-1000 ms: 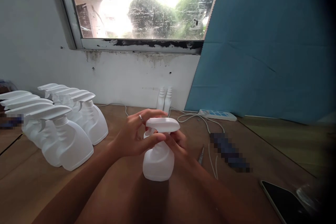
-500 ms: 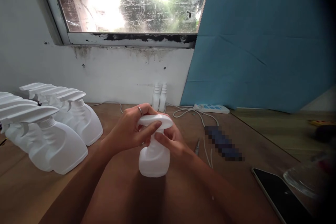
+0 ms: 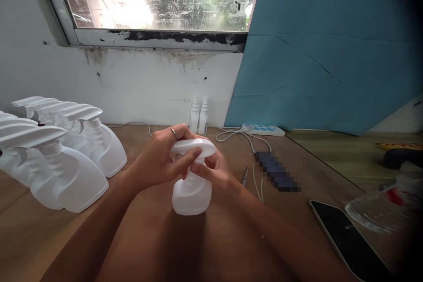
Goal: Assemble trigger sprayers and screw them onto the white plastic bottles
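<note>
In front of me is a white spray bottle, upright, with a trigger spray head at its top. My left hand is closed on the spray head, its thumb lying along the side and a ring on one finger. Around the bottle's neck my right hand is closed, thumb in front and the other fingers partly hidden behind. The trigger is mostly covered by my fingers. At the left, several similar white spray bottles stand in two rows with their heads on.
Two small white bottles stand against the wall. To the right are a power strip, a cable, a pen-like tool, a blurred dark blue item, a phone and a clear plastic bottle lying on its side.
The view has shifted slightly, so most things sit a little higher and further left. Both hands keep nearly the same grip on the spray bottle.
</note>
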The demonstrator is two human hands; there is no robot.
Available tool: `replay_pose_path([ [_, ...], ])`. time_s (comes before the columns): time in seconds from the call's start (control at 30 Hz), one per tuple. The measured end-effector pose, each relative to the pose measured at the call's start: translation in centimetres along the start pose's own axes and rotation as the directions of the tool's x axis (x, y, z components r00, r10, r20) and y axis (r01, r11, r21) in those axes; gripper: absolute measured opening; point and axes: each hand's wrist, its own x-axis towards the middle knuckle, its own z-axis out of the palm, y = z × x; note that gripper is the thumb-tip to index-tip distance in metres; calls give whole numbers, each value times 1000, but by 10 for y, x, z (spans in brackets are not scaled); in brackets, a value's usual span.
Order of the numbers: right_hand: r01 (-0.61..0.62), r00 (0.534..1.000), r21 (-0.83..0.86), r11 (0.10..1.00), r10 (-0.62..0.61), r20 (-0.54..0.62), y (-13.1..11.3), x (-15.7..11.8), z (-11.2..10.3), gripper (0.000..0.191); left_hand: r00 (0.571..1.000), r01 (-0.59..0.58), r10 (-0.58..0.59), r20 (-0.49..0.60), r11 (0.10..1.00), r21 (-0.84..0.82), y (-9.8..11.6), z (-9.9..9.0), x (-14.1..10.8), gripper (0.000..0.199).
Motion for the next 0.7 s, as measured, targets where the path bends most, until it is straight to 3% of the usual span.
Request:
replay_pose_path([
  [0.1, 7, 992, -122, 993, -22, -124, 0, -1, 0, 41, 1000, 24, -23, 15, 1000, -13, 1, -1, -1, 10],
  [0.23, 3, 997, -11, 1000, -2, 71, 2, -2, -8, 37, 999, 38, -37, 24, 998, -48, 1, -2, -3, 12],
  [0.3, -5, 996, 15, 1000, 4, 92, 2, -2, -10, 36, 999, 39, -37, 24, 997, -61, 1, -2, -3, 12],
  [0.53, -9, 992, -97, 995, -3, -127, -5, -2, 4, 37, 1000, 9, -9, -4, 999, -53, 1, 2, -2, 12],
  [0.7, -39, 994, 74, 997, 31, 105, 1, -1, -9, 49, 999, 31, -29, 18, 994, -105, 2, 0, -5, 13],
])
